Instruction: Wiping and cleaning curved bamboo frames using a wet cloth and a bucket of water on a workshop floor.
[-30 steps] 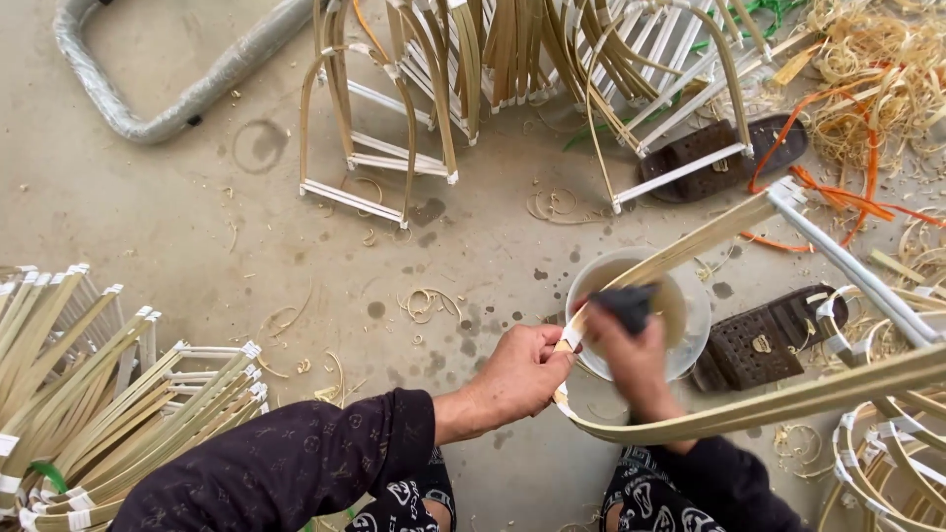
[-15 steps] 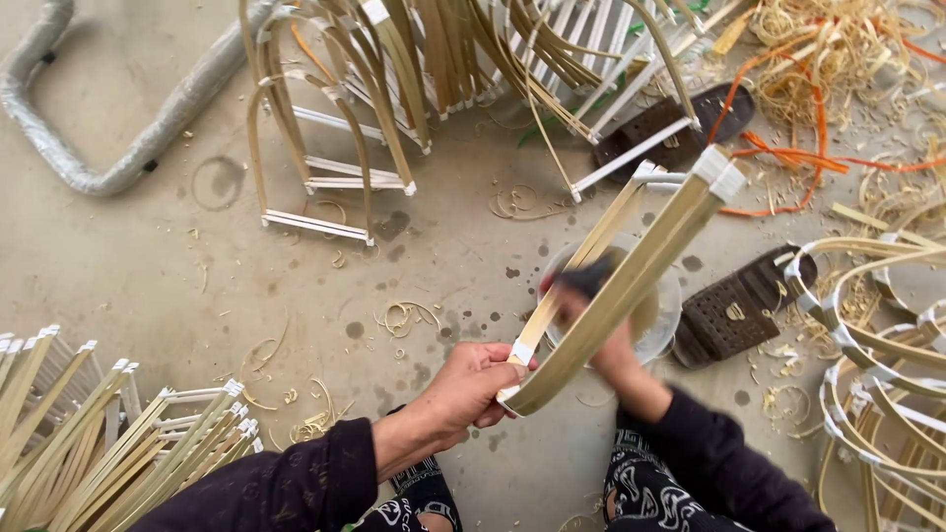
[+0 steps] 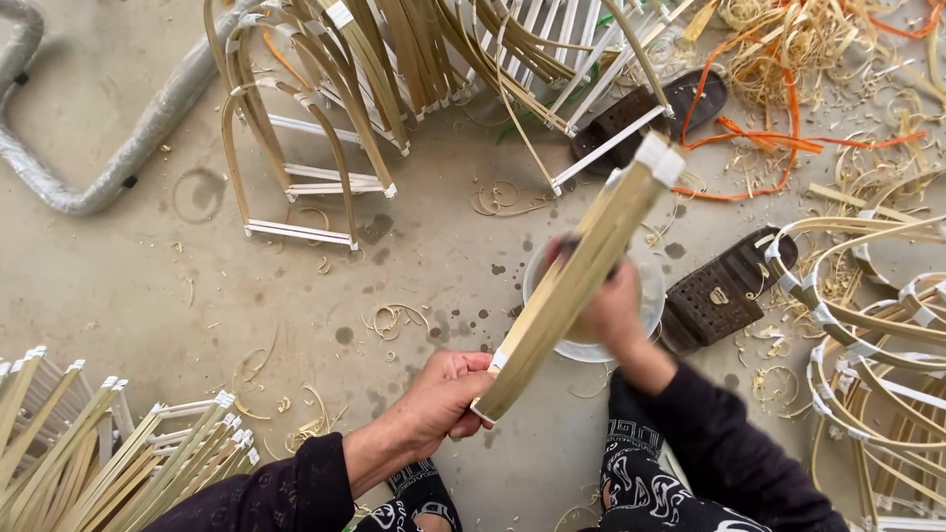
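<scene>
Bamboo frame (image 3: pixel 576 281) gripped between both hands.

The concrete floor (image 3: pixel 148 296) is grey, dusty and spotted with dark wet marks near the white bowl (image 3: pixel 645 305) that stands on it. A bent grey padded pipe (image 3: pixel 128 148) lies at the upper left. Stacks of arched bamboo frames (image 3: pixel 325 108) sit along the top, more at the lower left (image 3: pixel 108 453) and the right edge (image 3: pixel 877 345). 2 dark brown sandals (image 3: pixel 724 286) lie near the bowl, with orange strips (image 3: pixel 778 138) and curled shavings (image 3: pixel 394 320) scattered about.
</scene>
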